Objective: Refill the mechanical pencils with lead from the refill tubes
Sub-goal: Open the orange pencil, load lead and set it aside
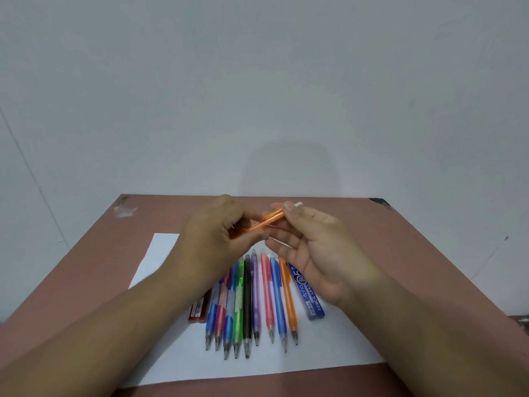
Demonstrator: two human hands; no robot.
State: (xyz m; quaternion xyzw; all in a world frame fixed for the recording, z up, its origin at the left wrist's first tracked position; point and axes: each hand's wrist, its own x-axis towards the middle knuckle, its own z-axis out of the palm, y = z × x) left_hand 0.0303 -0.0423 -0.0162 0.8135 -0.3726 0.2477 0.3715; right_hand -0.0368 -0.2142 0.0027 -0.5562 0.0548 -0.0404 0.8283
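The orange mechanical pencil [264, 221] is held above the table [400, 239], gripped by the left hand [217, 233] with fingers curled round its barrel. The right hand [312, 247], at 3 o'clock, pinches a small white eraser [298, 204] at the pencil's upper end. Below, at 6 o'clock, a row of coloured pencils [252, 302] lies on white paper [286, 359], with a blue lead refill tube [307, 293] at the row's 3 o'clock side and red refill tubes [199, 309] at 9 o'clock.

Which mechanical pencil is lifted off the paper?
The orange mechanical pencil gripped in the left hand; all the others lie in a row on the white paper.
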